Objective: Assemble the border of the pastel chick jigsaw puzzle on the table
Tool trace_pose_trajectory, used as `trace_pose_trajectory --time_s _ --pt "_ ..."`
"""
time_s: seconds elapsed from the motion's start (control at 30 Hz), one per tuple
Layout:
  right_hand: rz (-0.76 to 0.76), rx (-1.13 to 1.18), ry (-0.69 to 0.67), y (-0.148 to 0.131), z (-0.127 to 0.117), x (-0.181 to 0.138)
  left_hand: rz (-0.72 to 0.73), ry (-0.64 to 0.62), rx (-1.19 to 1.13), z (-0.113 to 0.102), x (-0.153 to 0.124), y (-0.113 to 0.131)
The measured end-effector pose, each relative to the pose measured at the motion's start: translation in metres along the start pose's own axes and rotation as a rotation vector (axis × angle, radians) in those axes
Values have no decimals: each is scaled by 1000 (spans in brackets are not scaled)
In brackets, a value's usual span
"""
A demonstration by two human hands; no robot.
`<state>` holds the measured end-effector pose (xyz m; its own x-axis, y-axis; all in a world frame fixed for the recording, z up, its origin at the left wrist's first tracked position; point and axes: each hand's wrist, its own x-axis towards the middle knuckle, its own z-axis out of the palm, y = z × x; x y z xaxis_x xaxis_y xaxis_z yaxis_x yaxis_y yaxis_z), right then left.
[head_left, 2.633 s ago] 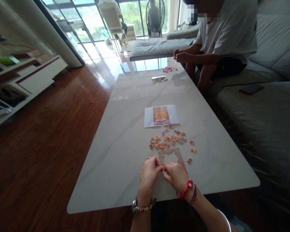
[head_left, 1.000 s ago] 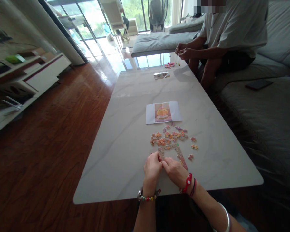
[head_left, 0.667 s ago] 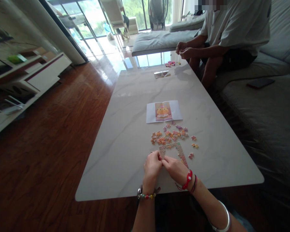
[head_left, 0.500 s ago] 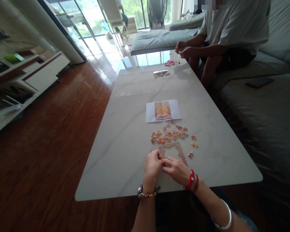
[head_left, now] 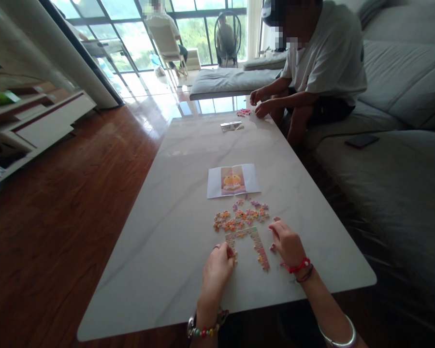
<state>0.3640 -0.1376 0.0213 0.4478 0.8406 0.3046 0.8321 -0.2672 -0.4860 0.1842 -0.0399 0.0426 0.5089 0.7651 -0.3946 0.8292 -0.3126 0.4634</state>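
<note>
A part-built puzzle frame (head_left: 252, 240) lies on the pale marble table (head_left: 188, 193) near me. My left hand (head_left: 217, 270) rests curled at the frame's left leg, fingertips touching it. My right hand (head_left: 288, 244) sits to the right of the frame, fingers bent down over loose pieces there; what they pinch is hidden. A heap of loose orange and pink puzzle pieces (head_left: 241, 215) lies just beyond the frame. A reference sheet (head_left: 233, 180) with a yellow chick picture lies farther out.
Another person (head_left: 322, 63) sits on the grey sofa (head_left: 395, 145) at the table's far right, hands over a small pile of pink pieces (head_left: 243, 112). A small packet (head_left: 231, 126) lies near them. A phone (head_left: 361, 140) rests on the sofa. Wooden floor lies left.
My hands were pinched together at the frame's near end. They have parted: the right one moved out to the right side of the frame. The camera tilted up slightly.
</note>
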Motion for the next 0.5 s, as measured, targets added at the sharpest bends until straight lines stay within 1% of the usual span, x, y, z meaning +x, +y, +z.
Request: trace_pose_trajectory --time_s 0.13,0.23,0.3,0.37,0.43,0.5 --pt "-9 -28 -138 3 -1 1 -1 2 11 -2 -3 7" --pt "4 34 -173 4 -8 5 6 22 10 -3 -3 8" --pt "15 98 -147 11 -17 8 20 49 -3 -4 -3 7" --pt "39 142 -81 23 -25 11 46 74 -12 -6 -3 7" --pt "107 138 -3 36 -32 11 74 67 -18 -8 -2 6" --pt "192 99 37 47 -33 10 85 44 -22 -8 -2 6"
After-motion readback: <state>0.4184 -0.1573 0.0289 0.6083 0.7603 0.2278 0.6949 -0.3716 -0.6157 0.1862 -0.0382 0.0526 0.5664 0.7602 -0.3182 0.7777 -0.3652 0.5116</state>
